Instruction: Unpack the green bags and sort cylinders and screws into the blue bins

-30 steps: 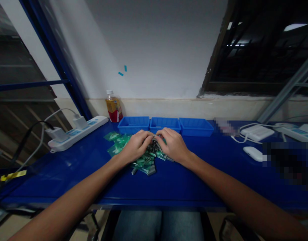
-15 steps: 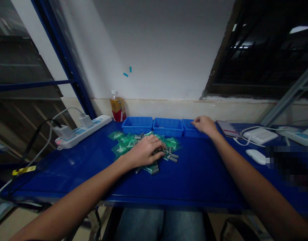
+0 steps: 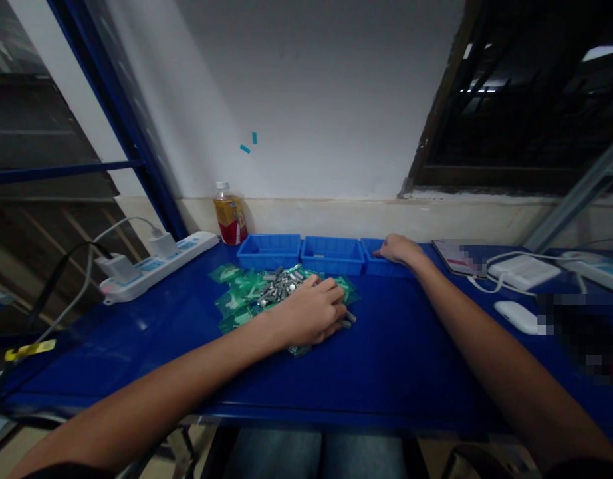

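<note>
My left hand [image 3: 316, 311] rests over the right part of a heap of small silvery metal pieces [image 3: 279, 287] on green clear plastic bags [image 3: 233, 299]. Its fingers curl down and their tips are hidden, so what they hold cannot be made out. A few metal pieces show just right of the fingertips. My right hand [image 3: 400, 250] reaches over the rightmost blue bin [image 3: 373, 265], its fingers pinched together and pointing down inside the rim. Anything in that pinch is too small to see. Left of it stand the middle blue bin [image 3: 332, 266] and the left blue bin [image 3: 269, 259].
A drink bottle [image 3: 230, 216] stands by the wall, near a white power strip [image 3: 157, 266] with plugged-in adapters. To the right lie a notebook-like item [image 3: 451, 256], a white charger box [image 3: 523, 273] with cables, and a small white case [image 3: 518, 317].
My left hand has moved right across the heap, uncovering more metal pieces. My right hand has lowered slightly into the right bin. The view has shifted a little.
</note>
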`<control>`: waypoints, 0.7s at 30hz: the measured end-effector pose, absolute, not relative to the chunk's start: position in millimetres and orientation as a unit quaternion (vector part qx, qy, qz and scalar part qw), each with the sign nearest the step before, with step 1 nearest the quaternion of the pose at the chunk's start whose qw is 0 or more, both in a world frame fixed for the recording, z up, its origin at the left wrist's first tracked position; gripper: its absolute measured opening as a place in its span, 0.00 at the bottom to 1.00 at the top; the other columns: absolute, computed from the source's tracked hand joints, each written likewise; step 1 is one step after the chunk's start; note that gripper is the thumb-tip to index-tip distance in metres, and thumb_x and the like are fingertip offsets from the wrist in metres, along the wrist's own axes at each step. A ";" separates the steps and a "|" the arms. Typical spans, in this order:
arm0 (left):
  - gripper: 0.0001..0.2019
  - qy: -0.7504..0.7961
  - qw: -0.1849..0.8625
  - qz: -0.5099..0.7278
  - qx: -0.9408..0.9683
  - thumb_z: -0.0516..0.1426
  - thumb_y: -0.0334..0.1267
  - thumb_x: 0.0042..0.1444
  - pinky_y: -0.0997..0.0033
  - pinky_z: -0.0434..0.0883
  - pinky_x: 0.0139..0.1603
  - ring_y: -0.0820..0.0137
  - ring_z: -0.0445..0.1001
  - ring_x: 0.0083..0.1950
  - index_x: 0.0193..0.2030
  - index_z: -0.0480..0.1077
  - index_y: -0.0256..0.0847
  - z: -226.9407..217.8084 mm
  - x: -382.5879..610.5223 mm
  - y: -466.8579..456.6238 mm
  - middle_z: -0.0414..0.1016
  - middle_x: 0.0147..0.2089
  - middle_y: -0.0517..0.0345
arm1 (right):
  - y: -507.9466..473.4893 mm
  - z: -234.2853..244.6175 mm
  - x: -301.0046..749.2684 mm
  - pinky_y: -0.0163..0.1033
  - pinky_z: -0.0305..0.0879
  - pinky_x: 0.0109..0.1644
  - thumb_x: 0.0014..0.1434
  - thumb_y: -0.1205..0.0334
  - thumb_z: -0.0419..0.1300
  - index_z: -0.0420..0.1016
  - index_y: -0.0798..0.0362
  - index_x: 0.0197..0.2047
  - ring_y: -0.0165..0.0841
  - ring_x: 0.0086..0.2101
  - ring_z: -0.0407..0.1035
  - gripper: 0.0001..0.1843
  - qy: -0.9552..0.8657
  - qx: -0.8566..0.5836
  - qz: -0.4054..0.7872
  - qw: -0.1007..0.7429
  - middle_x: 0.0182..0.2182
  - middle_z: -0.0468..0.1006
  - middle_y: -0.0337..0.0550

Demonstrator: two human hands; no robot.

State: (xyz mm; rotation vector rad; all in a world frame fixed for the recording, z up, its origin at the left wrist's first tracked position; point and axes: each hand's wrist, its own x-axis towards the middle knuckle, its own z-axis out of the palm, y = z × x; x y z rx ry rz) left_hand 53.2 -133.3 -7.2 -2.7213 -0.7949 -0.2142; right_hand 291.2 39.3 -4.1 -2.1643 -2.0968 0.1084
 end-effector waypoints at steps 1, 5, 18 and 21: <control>0.07 -0.279 0.138 -0.079 -0.947 0.55 0.40 0.58 0.61 0.58 0.43 0.61 0.64 0.45 0.38 0.69 0.39 -6.8 54.1 -132.1 0.70 0.40 0.51 | 36.3 -3.3 290.4 0.41 0.64 0.36 0.50 0.49 0.62 0.77 0.57 0.40 0.43 0.37 0.73 0.20 -0.695 -0.715 0.030 0.069 0.38 0.78 0.57; 0.08 -0.331 0.056 -0.147 -0.931 0.53 0.41 0.60 0.63 0.61 0.44 0.63 0.65 0.44 0.39 0.68 0.40 -5.3 51.4 -125.5 0.71 0.39 0.53 | 11.7 1.5 279.8 0.44 0.63 0.39 0.59 0.48 0.52 0.77 0.58 0.39 0.47 0.40 0.71 0.22 -0.697 -0.708 -0.012 0.114 0.39 0.77 0.60; 0.13 -0.407 -0.006 -0.265 -0.874 0.47 0.40 0.64 0.65 0.65 0.43 0.65 0.67 0.39 0.38 0.68 0.37 -13.0 23.9 -109.7 0.72 0.34 0.54 | -94.2 -17.5 216.4 0.42 0.61 0.44 0.61 0.67 0.52 0.69 0.57 0.41 0.37 0.39 0.65 0.07 -0.918 -0.254 -0.087 0.293 0.35 0.72 0.48; 0.14 -0.413 -0.012 -0.267 -0.870 0.44 0.39 0.66 0.65 0.65 0.44 0.65 0.67 0.40 0.40 0.69 0.37 -10.8 25.4 -112.9 0.72 0.36 0.53 | -92.2 -19.0 216.4 0.41 0.62 0.43 0.62 0.66 0.51 0.70 0.58 0.40 0.36 0.37 0.64 0.07 -0.908 -0.253 -0.080 0.323 0.34 0.72 0.47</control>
